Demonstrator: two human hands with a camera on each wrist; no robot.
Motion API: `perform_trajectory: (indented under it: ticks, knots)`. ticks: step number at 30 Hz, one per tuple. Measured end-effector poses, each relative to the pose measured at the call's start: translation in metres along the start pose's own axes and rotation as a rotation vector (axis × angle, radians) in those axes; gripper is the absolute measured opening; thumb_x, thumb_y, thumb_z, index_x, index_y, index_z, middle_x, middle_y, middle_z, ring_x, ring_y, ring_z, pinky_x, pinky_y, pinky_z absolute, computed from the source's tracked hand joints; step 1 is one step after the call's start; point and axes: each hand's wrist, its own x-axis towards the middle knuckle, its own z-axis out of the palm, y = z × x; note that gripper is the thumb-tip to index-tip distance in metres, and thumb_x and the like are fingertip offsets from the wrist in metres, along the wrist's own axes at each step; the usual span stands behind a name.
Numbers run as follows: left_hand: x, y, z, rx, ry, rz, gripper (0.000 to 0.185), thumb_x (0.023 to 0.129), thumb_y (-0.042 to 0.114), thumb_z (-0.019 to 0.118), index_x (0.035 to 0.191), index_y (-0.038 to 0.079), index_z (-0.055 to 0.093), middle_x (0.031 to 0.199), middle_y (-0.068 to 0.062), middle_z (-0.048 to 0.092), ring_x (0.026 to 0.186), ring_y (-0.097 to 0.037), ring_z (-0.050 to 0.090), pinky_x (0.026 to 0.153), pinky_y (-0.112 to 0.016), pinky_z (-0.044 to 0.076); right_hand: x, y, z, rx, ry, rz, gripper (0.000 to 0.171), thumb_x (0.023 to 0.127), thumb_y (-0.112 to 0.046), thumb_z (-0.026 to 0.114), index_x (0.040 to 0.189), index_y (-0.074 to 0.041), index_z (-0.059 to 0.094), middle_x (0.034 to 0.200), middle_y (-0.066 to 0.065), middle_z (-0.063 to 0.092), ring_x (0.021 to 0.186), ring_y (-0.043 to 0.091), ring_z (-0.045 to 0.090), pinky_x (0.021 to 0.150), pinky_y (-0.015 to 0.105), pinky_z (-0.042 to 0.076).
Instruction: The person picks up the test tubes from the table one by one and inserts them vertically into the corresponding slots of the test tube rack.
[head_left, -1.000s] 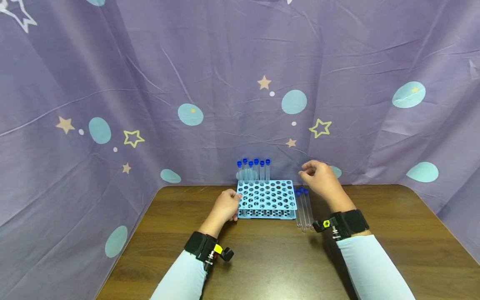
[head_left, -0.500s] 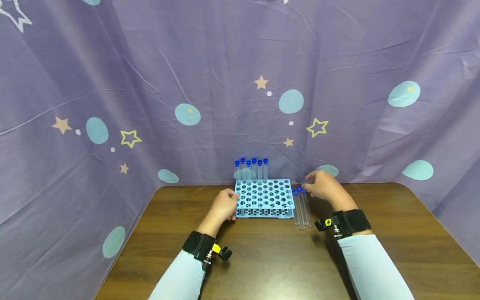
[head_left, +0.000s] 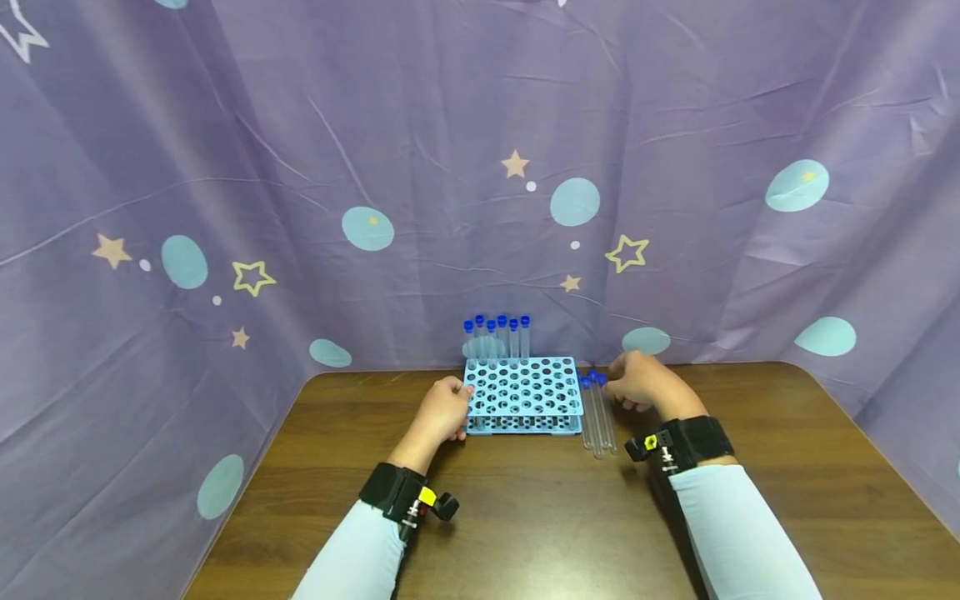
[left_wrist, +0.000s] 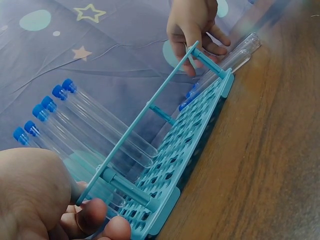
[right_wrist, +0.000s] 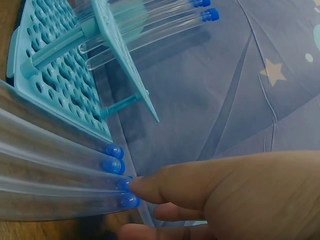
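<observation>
A light-blue test tube rack point(head_left: 522, 387) stands on the table, and my left hand point(head_left: 444, 408) grips its left end. In the left wrist view, the fingers point(left_wrist: 92, 215) curl below the rack's top plate. Several clear test tubes point(left_wrist: 107, 117) with blue caps stand upright in the back rows, towards the left. Beside the rack's right end, several more capped tubes point(head_left: 597, 423) lie side by side on the table. My right hand point(head_left: 647, 385) is at their capped ends. In the right wrist view its thumb point(right_wrist: 150, 187) touches a blue cap point(right_wrist: 125, 184), with the other fingers apart below.
The brown wooden table point(head_left: 525, 517) reaches towards me in front of the rack. A purple curtain point(head_left: 450, 208) printed with stars and blue ovals hangs close behind the rack and along the left side.
My right hand has come down and slightly left from above the loose tubes to their caps. The left hand keeps its grip on the rack. The whole head view has shifted slightly.
</observation>
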Motion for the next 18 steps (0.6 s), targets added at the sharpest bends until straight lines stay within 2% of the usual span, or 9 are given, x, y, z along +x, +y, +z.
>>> perform_trajectory:
  ticks: [8, 18]
  knots:
    - [-0.0008, 0.0017, 0.0001, -0.004, -0.002, -0.018, 0.028, 0.121, 0.03, 0.055, 0.114, 0.005, 0.065, 0.068, -0.007, 0.059, 0.048, -0.02, 0.06, 0.044, -0.027, 0.049, 0.0015, 0.0026, 0.0047, 0.01, -0.037, 0.04, 0.059, 0.104, -0.019, 0.08, 0.15, 0.01, 0.058, 0.093, 0.016, 0.079, 0.078, 0.025, 0.079, 0.068, 0.041, 0.07]
    - [-0.0014, 0.0028, -0.0003, 0.001, -0.004, -0.018, 0.027, 0.121, 0.03, 0.055, 0.115, 0.005, 0.065, 0.068, -0.007, 0.058, 0.048, -0.02, 0.061, 0.043, -0.027, 0.049, 0.0023, 0.0037, 0.0081, 0.008, -0.039, 0.044, 0.056, 0.104, -0.016, 0.079, 0.149, 0.012, 0.06, 0.094, 0.016, 0.078, 0.077, 0.024, 0.079, 0.069, 0.039, 0.07]
